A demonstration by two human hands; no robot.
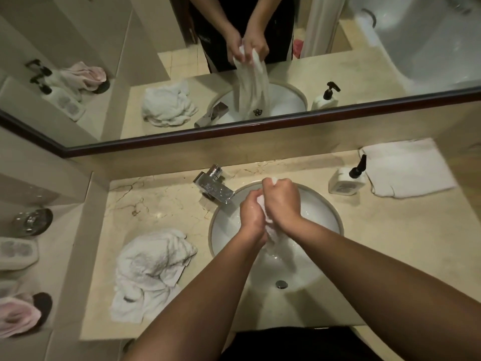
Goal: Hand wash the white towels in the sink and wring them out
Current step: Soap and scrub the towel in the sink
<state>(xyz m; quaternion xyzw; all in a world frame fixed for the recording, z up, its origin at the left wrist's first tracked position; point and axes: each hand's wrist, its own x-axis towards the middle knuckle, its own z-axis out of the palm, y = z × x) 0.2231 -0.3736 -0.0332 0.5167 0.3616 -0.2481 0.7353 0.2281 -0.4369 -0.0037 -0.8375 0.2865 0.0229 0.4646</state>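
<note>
Over the round white sink (322, 209), both hands grip one wet white towel (279, 252). My left hand (251, 213) curls round the towel's upper part from the left. My right hand (282, 198) grips it just above and to the right, with a bit of cloth showing above the fist. The towel hangs down between my forearms into the basin. A crumpled white towel (153, 269) lies on the counter left of the sink. A folded white towel (408, 169) lies at the back right.
A chrome tap (214, 187) stands at the sink's back left. A pump bottle (347, 179) sits right of the sink. The drain (281, 284) shows at the basin's front. A mirror (182, 74) spans the wall. The left shelf holds a pink cloth (18, 317) and containers.
</note>
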